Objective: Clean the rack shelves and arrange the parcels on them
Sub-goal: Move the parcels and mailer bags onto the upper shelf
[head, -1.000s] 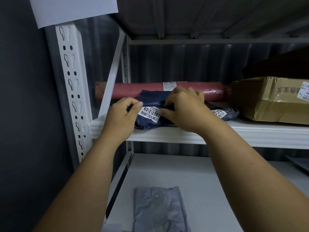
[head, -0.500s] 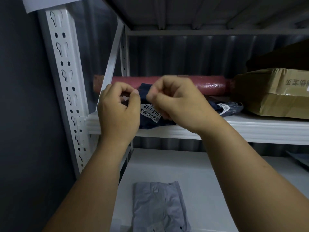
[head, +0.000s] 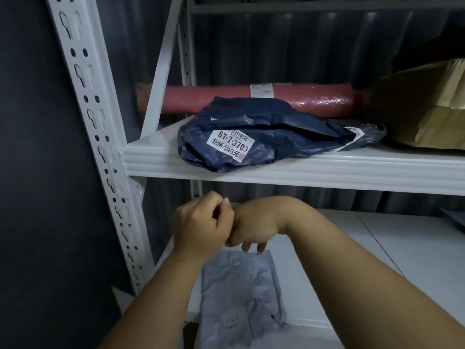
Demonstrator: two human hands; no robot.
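Below the upper shelf, the left hand is clenched, grasping nothing visible, and touches the right hand, whose fingers curl loosely, empty. The navy parcel lies on that shelf; a grey parcel lies below.
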